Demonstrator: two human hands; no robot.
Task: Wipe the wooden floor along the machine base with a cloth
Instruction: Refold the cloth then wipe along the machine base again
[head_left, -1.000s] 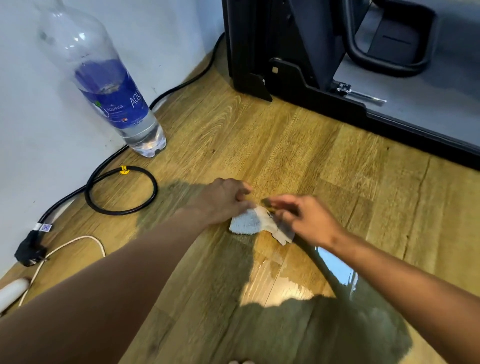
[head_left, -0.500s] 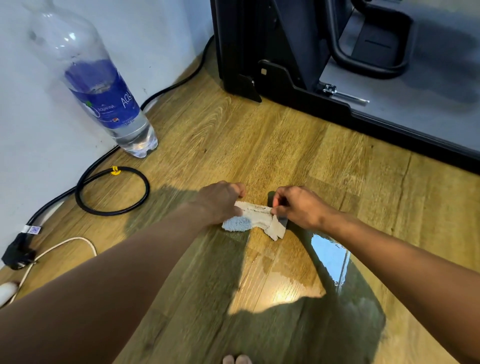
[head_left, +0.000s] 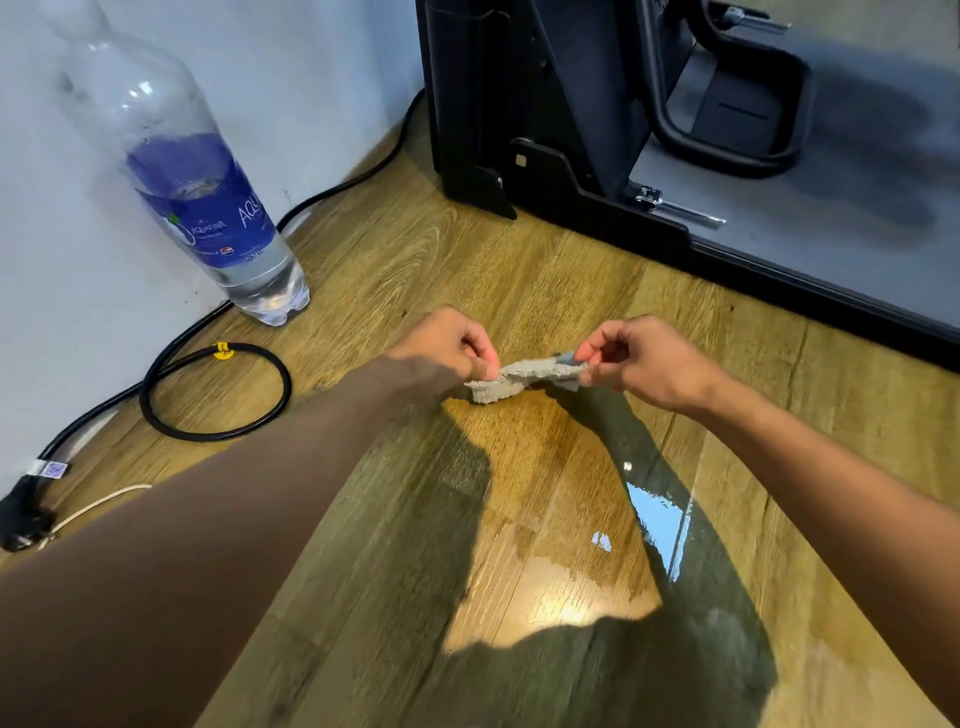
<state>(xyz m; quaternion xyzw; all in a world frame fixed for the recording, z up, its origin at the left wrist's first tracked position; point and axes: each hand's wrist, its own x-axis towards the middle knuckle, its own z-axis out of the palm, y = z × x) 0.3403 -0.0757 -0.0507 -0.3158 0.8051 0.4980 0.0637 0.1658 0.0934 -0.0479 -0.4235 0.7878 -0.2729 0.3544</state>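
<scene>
A black cable (head_left: 213, 395) loops by the wall, next to 1 bottle (head_left: 208, 208); your left hand (head_left: 441, 353) pinches the cloth's left end; the cloth (head_left: 524, 379) stretches between your 2 hands, low over the floor (head_left: 415, 260); your right hand (head_left: 644, 364) pinches its right end; a wet patch (head_left: 654, 514) shines below; the machine base (head_left: 831, 301) stands near, apart from the cloth.

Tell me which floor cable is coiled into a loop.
The thick black cable, cinched by a yellow tie, near the water bottle. The thin white cable at lower left only curves and forms no loop.
</scene>
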